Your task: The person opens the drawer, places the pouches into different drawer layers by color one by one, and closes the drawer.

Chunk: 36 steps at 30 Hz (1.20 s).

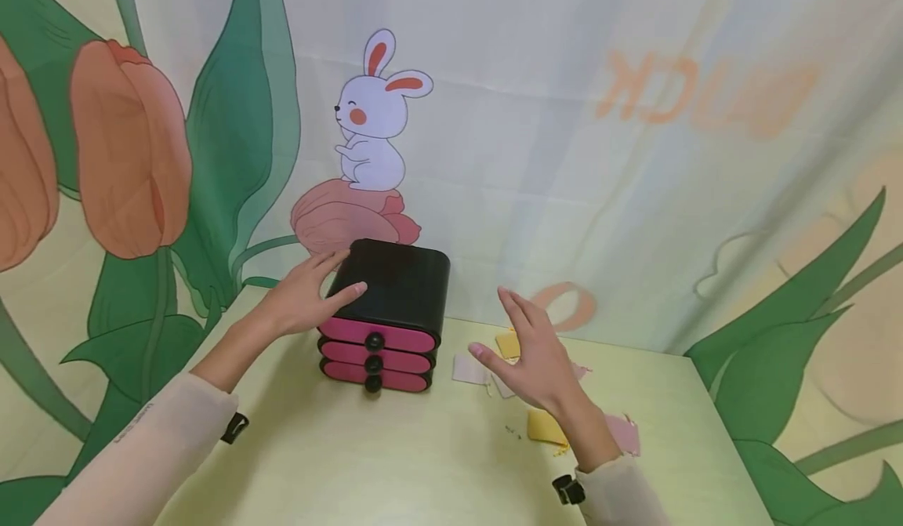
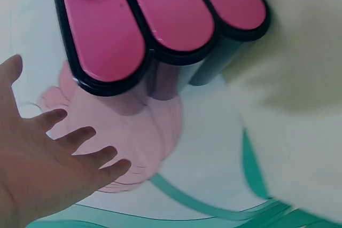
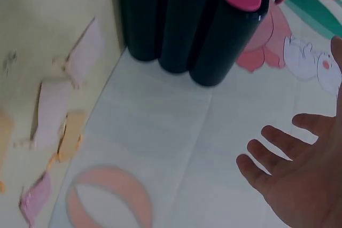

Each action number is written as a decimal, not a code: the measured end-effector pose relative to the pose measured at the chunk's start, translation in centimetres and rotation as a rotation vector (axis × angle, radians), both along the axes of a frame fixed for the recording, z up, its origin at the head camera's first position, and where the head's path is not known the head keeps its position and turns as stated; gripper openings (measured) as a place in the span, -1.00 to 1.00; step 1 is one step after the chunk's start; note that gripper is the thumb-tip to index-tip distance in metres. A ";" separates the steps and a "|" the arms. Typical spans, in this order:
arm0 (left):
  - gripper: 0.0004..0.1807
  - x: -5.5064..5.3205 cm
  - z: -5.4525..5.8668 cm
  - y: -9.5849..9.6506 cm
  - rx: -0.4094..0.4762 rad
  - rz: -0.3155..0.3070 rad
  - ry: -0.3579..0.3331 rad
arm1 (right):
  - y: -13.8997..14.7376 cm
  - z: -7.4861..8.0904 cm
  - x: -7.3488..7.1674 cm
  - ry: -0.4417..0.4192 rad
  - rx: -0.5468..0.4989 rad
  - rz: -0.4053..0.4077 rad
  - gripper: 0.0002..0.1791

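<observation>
A black box with three stacked pink-fronted drawers (image 1: 398, 283) stands towards the back of the table, each front bearing a round black knob (image 1: 374, 342). All three drawers are pushed in. My left hand (image 1: 299, 295) is at the box's upper left side, fingers extended and thumb spread. In the left wrist view a gap shows between those fingers and the pink drawer fronts (image 2: 109, 30). To the right of the box, my right hand (image 1: 532, 361) is raised with straight fingers, holding nothing. It partly hides several small drawstring pouches behind it, among them a yellow pouch (image 1: 545, 426).
A pale pouch (image 1: 469, 369) lies just right of the box, and a pink pouch (image 1: 624, 434) farther right. Tiny dark bits (image 1: 513, 432) lie beside the yellow pouch. Behind the pale yellow table (image 1: 339, 463) hangs a printed curtain (image 1: 494, 118) with a rabbit and tulips.
</observation>
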<state>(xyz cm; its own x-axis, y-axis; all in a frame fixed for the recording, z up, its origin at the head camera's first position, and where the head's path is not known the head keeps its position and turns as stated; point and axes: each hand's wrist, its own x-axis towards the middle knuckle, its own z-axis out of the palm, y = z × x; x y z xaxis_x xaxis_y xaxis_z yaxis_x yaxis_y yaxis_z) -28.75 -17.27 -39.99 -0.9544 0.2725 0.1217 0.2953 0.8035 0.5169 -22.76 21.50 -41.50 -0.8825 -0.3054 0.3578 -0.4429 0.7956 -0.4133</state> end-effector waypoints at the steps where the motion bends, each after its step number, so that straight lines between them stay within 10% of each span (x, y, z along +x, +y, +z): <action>1: 0.01 -0.1 -0.2 -0.3 0.037 0.005 -0.029 | -0.6 -0.2 0.2 -0.015 -0.025 0.007 0.03; 9: 0.08 -1.0 -2.1 -2.2 0.343 0.063 -0.346 | -5.7 -2.1 1.1 -0.086 -0.296 0.096 -0.20; 16: 0.19 -1.9 -4.4 -2.2 0.586 0.115 -0.604 | -10.7 -4.4 2.0 -0.322 -0.494 0.147 -0.34; 26: 0.18 -2.0 -5.6 -1.4 0.647 0.102 -0.686 | -16.3 -6.1 1.3 -0.524 -0.740 0.013 -0.42; 36: 0.14 -2.5 -5.7 -1.0 0.675 0.107 -0.687 | -18.1 -6.2 -0.1 -0.514 -0.933 -0.116 -0.55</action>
